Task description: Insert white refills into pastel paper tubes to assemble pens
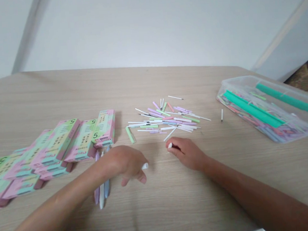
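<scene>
Over the near middle of the table, my left hand (131,165) is closed around a white pen barrel (145,165), of which only the end shows. My right hand (185,152) pinches a small white pen part (170,146) between thumb and curled fingers; most of it is hidden. Just beyond both hands lies a loose pile of pen parts (167,121): white refills and purple, green, pink and white barrel pieces. Several whole pens (102,196) in purple, white and blue lie side by side, partly under my left forearm.
Pink and green boxes (57,142) marked 5 are stacked at the left. On the right stands a clear plastic case (254,132) with teal strips, holding many pastel pen parts. A single white refill (222,115) lies beside it. A pale wall (147,27) rises behind the table.
</scene>
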Available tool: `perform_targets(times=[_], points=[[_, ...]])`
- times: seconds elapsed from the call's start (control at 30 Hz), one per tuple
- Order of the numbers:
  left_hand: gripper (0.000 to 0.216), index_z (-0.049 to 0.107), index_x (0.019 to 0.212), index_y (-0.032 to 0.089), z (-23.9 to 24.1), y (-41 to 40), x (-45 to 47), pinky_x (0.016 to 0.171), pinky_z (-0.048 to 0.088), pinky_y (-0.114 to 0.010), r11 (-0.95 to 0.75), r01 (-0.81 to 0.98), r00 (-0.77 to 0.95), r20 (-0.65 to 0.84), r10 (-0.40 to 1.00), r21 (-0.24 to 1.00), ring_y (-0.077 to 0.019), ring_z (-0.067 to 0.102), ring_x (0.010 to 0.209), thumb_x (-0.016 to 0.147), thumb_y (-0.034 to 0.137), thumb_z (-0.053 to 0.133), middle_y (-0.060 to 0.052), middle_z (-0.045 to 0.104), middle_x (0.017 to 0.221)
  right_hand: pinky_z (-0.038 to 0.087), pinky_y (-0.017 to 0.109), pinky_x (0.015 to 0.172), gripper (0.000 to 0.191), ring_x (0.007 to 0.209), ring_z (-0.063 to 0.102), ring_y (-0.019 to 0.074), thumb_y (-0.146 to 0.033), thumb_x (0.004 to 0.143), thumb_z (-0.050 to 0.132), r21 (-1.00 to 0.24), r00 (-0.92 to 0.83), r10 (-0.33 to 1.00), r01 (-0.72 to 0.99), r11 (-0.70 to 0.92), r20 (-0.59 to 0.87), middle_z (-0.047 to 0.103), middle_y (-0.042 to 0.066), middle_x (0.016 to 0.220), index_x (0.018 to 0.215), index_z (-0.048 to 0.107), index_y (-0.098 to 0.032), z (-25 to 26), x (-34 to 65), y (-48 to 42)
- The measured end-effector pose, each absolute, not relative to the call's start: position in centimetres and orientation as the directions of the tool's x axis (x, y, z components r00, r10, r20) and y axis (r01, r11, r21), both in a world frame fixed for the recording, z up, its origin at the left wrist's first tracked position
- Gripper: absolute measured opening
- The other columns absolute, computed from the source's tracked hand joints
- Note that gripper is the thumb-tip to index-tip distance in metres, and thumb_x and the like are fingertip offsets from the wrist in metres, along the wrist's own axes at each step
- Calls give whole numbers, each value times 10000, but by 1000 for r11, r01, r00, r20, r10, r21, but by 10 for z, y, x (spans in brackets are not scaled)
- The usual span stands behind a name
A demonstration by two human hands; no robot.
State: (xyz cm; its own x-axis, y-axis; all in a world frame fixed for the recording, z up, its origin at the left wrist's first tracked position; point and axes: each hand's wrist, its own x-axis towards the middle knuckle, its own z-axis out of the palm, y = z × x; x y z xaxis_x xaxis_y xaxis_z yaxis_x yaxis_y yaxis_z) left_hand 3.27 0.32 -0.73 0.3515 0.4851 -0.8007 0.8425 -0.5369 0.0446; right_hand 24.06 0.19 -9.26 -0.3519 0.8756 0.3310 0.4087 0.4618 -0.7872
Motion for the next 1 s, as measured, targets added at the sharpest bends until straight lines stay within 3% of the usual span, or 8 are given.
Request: perform_targets(times=[0.13, 0.2, 0.27, 0.33, 0.43, 0.5, 0.7, 1.0], points=[[523, 491, 1295, 171, -7, 2, 34, 609, 441, -272, -543, 839, 349, -802, 484, 38, -262, 661, 823, 805, 317, 601, -107, 722, 718, 325, 254, 590, 94, 595, 477, 133, -264, 804, 570, -796, -256, 914, 454, 400, 314, 567, -23, 651, 846, 648, -232, -93, 243, 5], [525, 492, 1295, 174, -7, 2, 34, 595, 440, -278, -538, 842, 336, -809, 482, 30, -272, 663, 814, 805, 325, 602, -114, 721, 720, 334, 252, 593, 94, 600, 474, 126, -257, 788, 586, -849, -239, 928, 387, 361, 285, 566, -23, 659, 843, 655, -223, -94, 243, 7], [514, 508, 1284, 182, -6, 1, 35, 573, 437, -276, -530, 848, 324, -810, 489, 18, -273, 666, 791, 799, 325, 604, -111, 723, 724, 342, 247, 578, 85, 592, 471, 118, -249, 760, 612, -937, -266, 940, 216, 275, 214, 561, -23, 648, 825, 652, -211, -98, 240, 8], [509, 513, 1281, 190, -5, 1, 36, 565, 438, -272, -529, 848, 315, -813, 490, 9, -267, 668, 774, 794, 306, 603, -104, 725, 735, 330, 234, 520, 100, 529, 445, 103, -262, 748, 620, -995, -285, 954, -59, 79, 93, 525, -35, 590, 827, 628, -201, -101, 238, 9], [550, 490, 1298, 197, -2, 0, 38, 583, 446, -276, -545, 838, 318, -816, 483, 4, -270, 666, 812, 769, 268, 626, -103, 728, 781, 322, 217, 468, 123, 478, 427, 88, -271, 748, 608, -859, -392, 914, -428, -281, -103, 481, -46, 558, 839, 582, -192, -102, 236, 8], [553, 482, 1304, 203, 0, 0, 39, 594, 450, -277, -556, 831, 326, -817, 475, 8, -270, 664, 834, 773, 259, 627, -101, 728, 779, 326, 206, 457, 126, 470, 409, 77, -272, 758, 589, -742, -452, 882, -545, -390, -132, 457, -47, 573, 850, 561, -191, -99, 236, 6], [487, 510, 1281, 199, 1, -3, 41, 573, 442, -259, -556, 831, 334, -814, 475, 17, -248, 669, 779, 806, 258, 594, -96, 725, 730, 265, 185, 393, 114, 397, 292, 61, -302, 784, 531, -663, -534, 845, -628, -407, -13, 344, -70, 554, 844, 499, -210, -89, 237, -3], [491, 525, 1265, 217, -5, 1, 36, 549, 434, -243, -549, 834, 359, -810, 463, 56, -212, 665, 693, 777, 191, 571, -53, 728, 729, 284, 181, 411, 89, 413, 313, 65, -250, 791, 499, -588, -521, 852, -675, -446, -49, 371, -62, 556, 863, 513, -199, -91, 236, 0]])
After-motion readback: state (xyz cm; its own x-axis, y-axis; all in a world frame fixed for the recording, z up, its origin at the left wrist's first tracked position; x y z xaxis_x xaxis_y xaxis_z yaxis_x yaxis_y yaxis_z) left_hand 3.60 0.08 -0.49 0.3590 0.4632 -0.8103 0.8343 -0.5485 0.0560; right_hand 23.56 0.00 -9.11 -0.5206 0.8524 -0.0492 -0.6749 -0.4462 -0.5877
